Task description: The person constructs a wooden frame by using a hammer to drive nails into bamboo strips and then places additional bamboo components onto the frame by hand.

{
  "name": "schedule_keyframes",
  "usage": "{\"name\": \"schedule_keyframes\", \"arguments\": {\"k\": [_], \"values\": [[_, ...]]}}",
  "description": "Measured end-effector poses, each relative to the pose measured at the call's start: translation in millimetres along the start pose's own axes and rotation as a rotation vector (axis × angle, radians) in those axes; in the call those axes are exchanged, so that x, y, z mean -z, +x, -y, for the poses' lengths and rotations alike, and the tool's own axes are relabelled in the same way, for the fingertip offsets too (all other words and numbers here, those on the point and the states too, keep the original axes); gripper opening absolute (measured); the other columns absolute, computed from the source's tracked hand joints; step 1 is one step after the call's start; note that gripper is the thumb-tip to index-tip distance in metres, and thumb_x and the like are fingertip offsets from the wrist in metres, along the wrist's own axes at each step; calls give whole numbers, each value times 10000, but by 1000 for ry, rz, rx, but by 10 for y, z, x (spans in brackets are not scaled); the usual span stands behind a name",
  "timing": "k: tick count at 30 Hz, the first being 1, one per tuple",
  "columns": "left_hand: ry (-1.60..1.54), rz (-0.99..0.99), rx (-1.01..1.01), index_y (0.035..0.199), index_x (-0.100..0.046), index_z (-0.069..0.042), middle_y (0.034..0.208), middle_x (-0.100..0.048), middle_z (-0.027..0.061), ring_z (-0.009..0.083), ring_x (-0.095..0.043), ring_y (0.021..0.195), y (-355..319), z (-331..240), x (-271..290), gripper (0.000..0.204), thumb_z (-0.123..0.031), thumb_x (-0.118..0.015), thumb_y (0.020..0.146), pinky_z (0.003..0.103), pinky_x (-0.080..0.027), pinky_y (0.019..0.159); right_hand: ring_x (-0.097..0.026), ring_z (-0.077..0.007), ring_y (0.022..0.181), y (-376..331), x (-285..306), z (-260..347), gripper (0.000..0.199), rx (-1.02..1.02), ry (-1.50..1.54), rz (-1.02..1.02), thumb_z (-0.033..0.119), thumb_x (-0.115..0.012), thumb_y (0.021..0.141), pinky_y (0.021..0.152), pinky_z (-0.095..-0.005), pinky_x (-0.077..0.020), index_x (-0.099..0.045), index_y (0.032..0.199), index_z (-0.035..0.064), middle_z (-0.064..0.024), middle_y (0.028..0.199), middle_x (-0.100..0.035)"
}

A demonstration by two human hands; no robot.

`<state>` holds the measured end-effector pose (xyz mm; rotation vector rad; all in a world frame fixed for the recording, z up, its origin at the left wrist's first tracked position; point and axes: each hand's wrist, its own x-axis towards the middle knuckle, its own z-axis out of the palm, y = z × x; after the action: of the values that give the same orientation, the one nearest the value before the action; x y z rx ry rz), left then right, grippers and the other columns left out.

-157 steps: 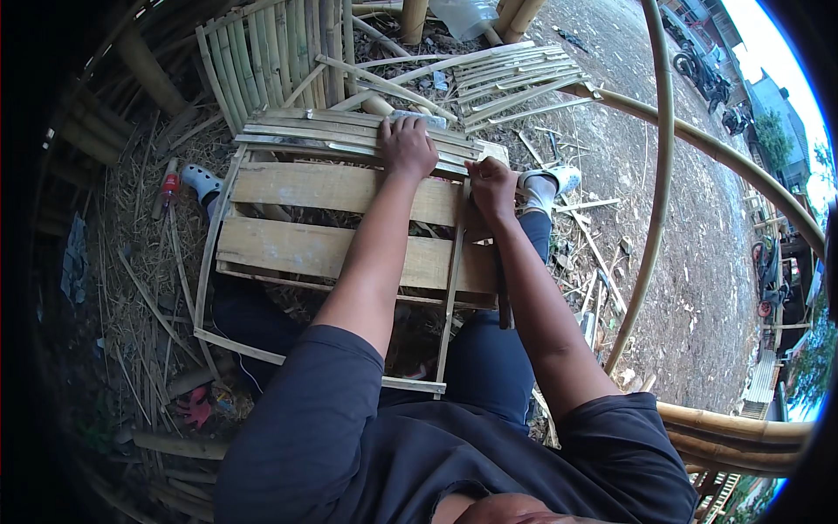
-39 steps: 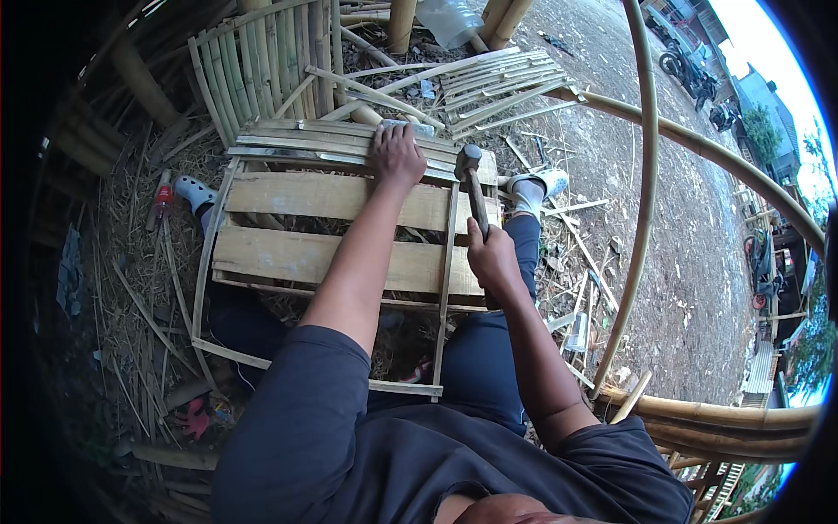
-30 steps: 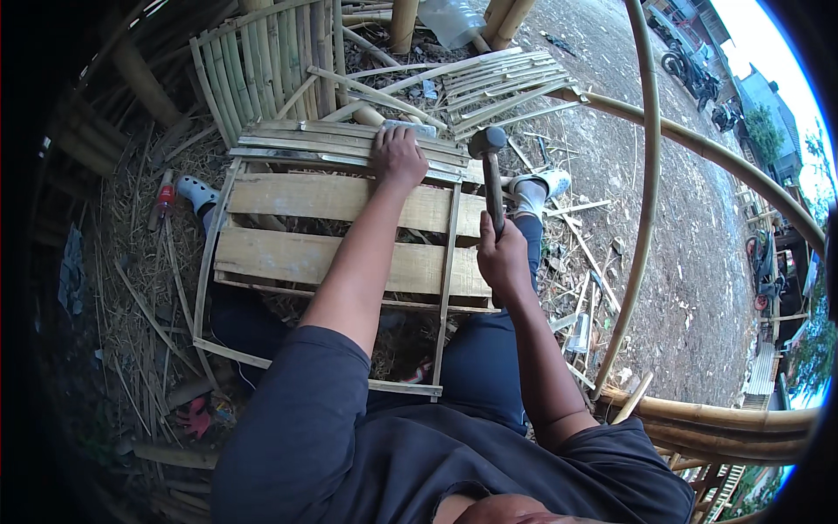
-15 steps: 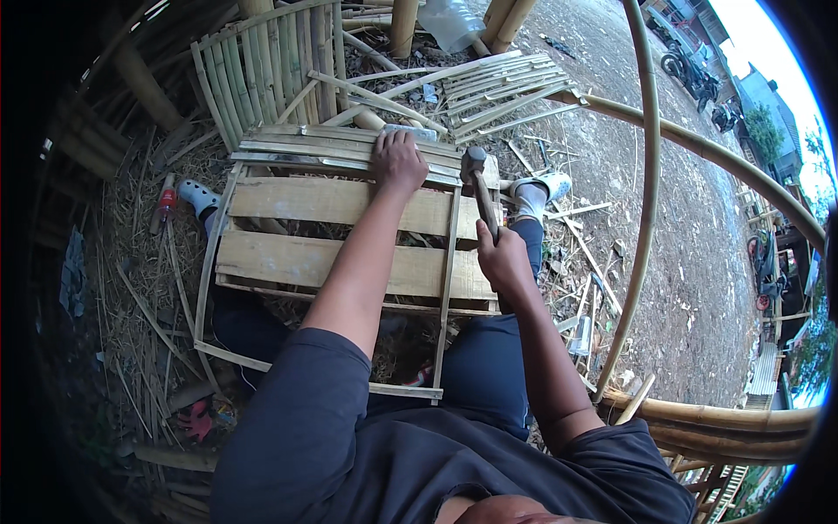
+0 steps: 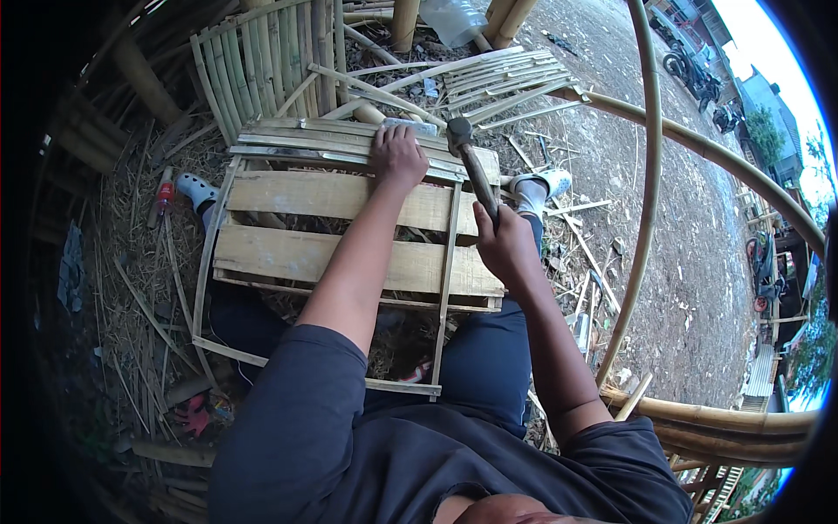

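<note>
My right hand (image 5: 506, 240) is wrapped round the wooden handle of a hammer (image 5: 476, 175), whose metal head is over the far right part of the slats. My left hand (image 5: 401, 157) presses down with its fingers curled over bamboo slats (image 5: 301, 140) laid side by side along the far end of a light bamboo frame (image 5: 446, 297). This frame rests on a low wooden bench of planks (image 5: 297, 194) between my legs. Just past my left fingertips lies a clear plastic packet or container (image 5: 415, 126); its contents are too small to tell.
Upright slatted bamboo panel (image 5: 253, 74) at the far left, another slatted panel (image 5: 506, 83) on the ground beyond. Curved bamboo poles (image 5: 650, 175) rise at the right. Bamboo scraps and straw litter the ground; a red-labelled bottle (image 5: 164, 194) lies left. Motorcycles (image 5: 690, 74) stand far off.
The hammer head has risen and shifted slightly left, with my right hand moving a little farther away from me. My left hand stays nearly in place on the slats.
</note>
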<state>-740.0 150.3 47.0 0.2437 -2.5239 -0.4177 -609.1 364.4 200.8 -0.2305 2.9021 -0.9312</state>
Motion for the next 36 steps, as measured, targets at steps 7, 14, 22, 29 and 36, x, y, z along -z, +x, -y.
{"name": "schedule_keyframes", "arguments": {"k": [7,14,22,29,36], "values": [[-116,-73,44,1201,-633,-65,1262,-653,110,266,-549,1303,-52,-196,129,303,-199,-547,944,463,-315,1216,-682,-493,728,131,-32,-367,410,233,-244,-26,334,-637,1014,666,-568,-527,-630,856,-43,-305,715,-660],[-4,74,12,1213,-632,-57,1251,-657,112,265,-562,1289,38,-99,24,309,-199,-546,952,462,-308,1218,-678,-511,754,41,180,-192,441,73,-219,19,350,-628,1020,702,-577,-528,-620,865,-62,-316,749,-670],[-79,38,13,1231,-622,-36,1276,-625,128,282,-537,1293,16,-38,-48,377,-216,-577,902,485,-265,1244,-686,-495,805,-190,150,-437,534,-205,-80,13,432,-563,1059,741,-532,-517,-655,920,-76,-316,801,-675],[-49,-142,73,1327,-575,-93,1394,-560,84,260,-432,1445,-48,-2,27,436,-160,-585,895,731,-66,1221,-666,-538,858,-440,-241,-908,517,-305,-86,3,412,-578,1051,768,-558,-516,-643,918,-84,-358,836,-667],[-5,-132,105,1387,-535,-163,1517,-487,24,243,-341,1533,-78,107,-25,406,-225,-579,989,875,-2,1107,-655,-577,900,-493,-433,-912,465,-293,-74,39,381,-550,1067,826,-599,-523,-535,1015,-81,-400,882,-660]]}}
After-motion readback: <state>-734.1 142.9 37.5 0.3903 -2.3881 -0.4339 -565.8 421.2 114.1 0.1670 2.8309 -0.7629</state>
